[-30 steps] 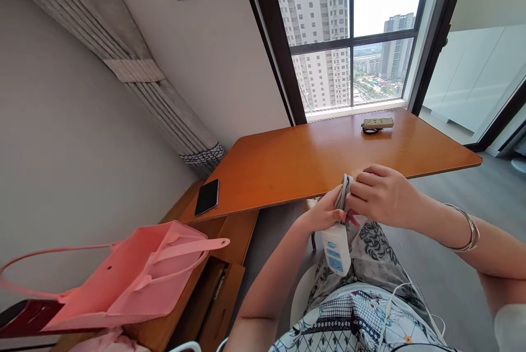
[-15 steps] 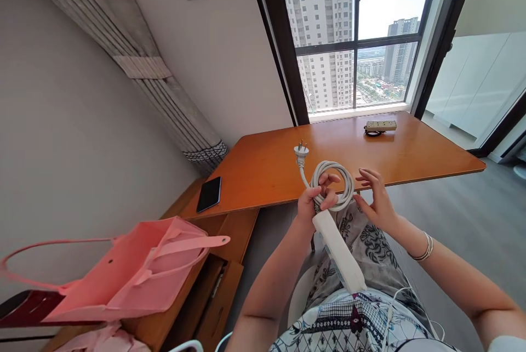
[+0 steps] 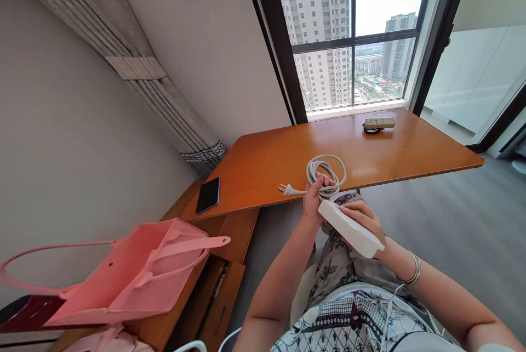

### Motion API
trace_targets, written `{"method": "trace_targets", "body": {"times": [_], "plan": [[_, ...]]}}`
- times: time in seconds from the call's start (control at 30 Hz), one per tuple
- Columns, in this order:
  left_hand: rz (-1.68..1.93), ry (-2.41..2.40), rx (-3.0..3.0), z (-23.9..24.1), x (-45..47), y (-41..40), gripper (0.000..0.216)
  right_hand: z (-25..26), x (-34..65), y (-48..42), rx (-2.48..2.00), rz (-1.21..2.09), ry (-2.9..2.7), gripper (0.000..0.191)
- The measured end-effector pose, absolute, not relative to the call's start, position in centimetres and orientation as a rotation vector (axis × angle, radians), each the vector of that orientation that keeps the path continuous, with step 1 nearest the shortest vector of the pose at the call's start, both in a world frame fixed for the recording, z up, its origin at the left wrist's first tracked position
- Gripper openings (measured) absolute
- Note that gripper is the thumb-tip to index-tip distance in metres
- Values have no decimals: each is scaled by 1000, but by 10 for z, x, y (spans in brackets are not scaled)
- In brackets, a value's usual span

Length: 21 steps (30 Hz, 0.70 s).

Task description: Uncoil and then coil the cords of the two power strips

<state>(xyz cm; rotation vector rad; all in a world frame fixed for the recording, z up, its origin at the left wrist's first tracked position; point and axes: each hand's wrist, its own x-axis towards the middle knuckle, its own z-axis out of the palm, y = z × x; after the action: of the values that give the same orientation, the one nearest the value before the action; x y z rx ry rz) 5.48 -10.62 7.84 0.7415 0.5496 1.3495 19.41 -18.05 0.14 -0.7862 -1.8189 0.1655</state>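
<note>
Above the lap, just off the near edge of the wooden counter (image 3: 271, 171), the left hand (image 3: 312, 206) is clenching round the coiled white cord (image 3: 335, 164) of a white power strip (image 3: 349, 228), w/ its fingers (image 3: 324, 181) curling thru the loops. The coil is rising over the counter edge, and the plug (image 3: 289, 190) is sticking out to the left, prongs pointing left. Meanwhile the right hand (image 3: 365, 220) is cupping the strip's body from below, fingers (image 3: 354, 208) wrapping half-closed along its far side; the palm is hiding under it. The strip is tilting: cord end up at the left hand, other end down twd the right wrist w/ its bangles (image 3: 413, 270). Far back on the counter a 2nd, beige power strip (image 3: 378, 122) is lying near the window (image 3: 349, 28). At the counter's left corner a black phone (image 3: 207, 195) is lying flat. Lower left, a pink tote bag (image 3: 135, 275) is sitting well apart from both hands.
</note>
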Motion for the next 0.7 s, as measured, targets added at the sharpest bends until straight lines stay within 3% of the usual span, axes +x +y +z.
{"method": "trace_targets", "body": {"times": [0.17,0.4,0.53,0.7], "plan": [[1184,556,901,65,53,-109,23,25,212,-172,-805,155,-1844,52],[1059,470,884,56,54,-111,25,43,205,-141,-923,927,-1025,71],[1013,439,850,54,50,-109,28,38,203,-136,-770,1365,-803,61],[1049,436,811,51,50,-107,31,30,202,-137,-677,1362,-646,42]]}}
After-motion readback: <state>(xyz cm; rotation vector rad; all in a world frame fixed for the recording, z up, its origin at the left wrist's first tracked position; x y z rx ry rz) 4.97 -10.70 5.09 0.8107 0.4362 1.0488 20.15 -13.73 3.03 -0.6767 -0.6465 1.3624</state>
